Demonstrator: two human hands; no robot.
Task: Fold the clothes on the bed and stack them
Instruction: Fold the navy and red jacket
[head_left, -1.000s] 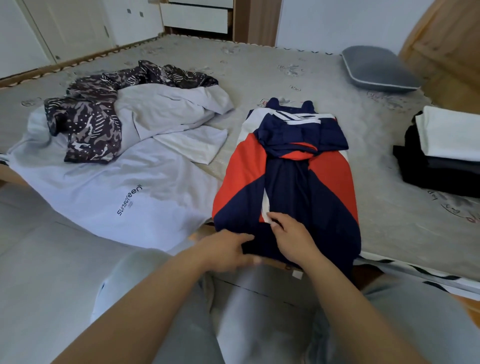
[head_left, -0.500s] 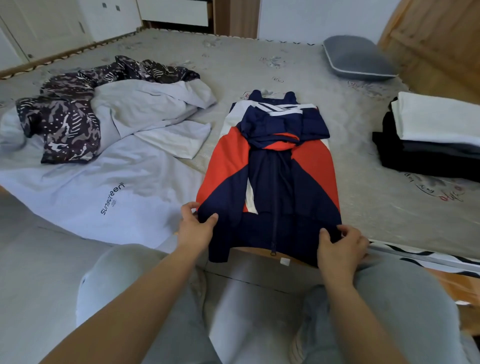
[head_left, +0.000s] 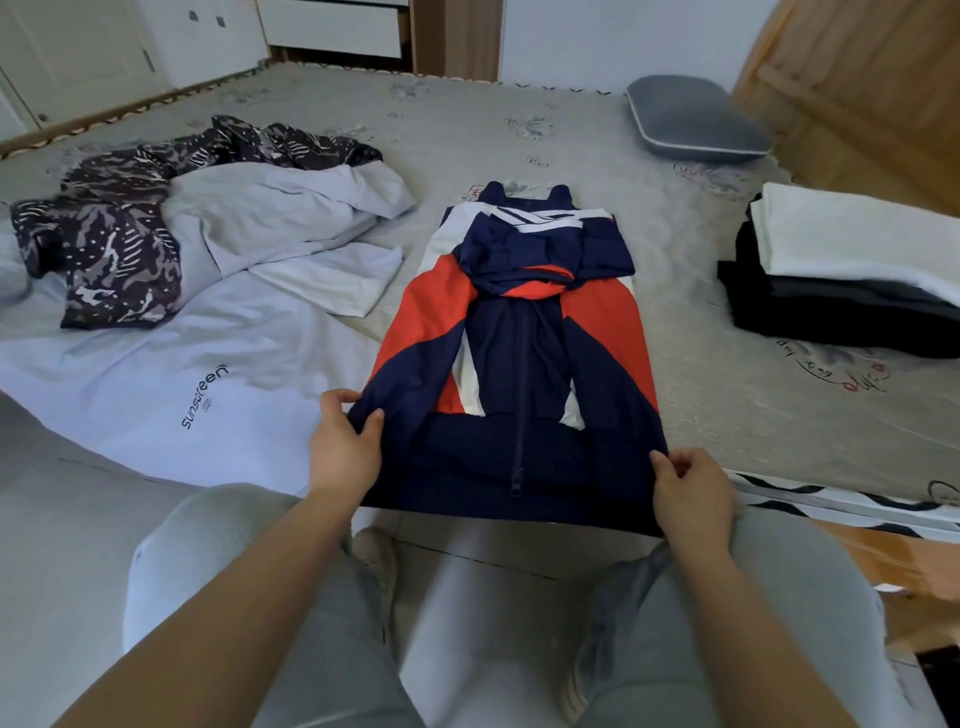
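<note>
The jacket (head_left: 519, 364), navy with red and white panels, lies flat on the bed (head_left: 519, 130) with its sleeves already folded in, its long axis running straight away from us, hood at the far end and hem at the near edge, overhanging the side of the bed. We hold it by the two near corners: our left hand (head_left: 343, 447) pinches the left hem corner between thumb and fingers, and our right hand (head_left: 691, 488) grips the right hem corner in the same way. Both hands sit about equally close, one on each side of the zip. Since the length runs away from us, we judge that the next fold means carrying the hem forward over the body toward the hood. Well apart to the right sits a stack of folded clothes (head_left: 852, 270), white on top of dark pieces. To the left lie unfolded garments: a pale lilac top (head_left: 156, 379) printed "sunscreen", and a dark patterned garment (head_left: 119, 239) draped across it. A grey pillow (head_left: 696, 124) rests at the far side.
</note>
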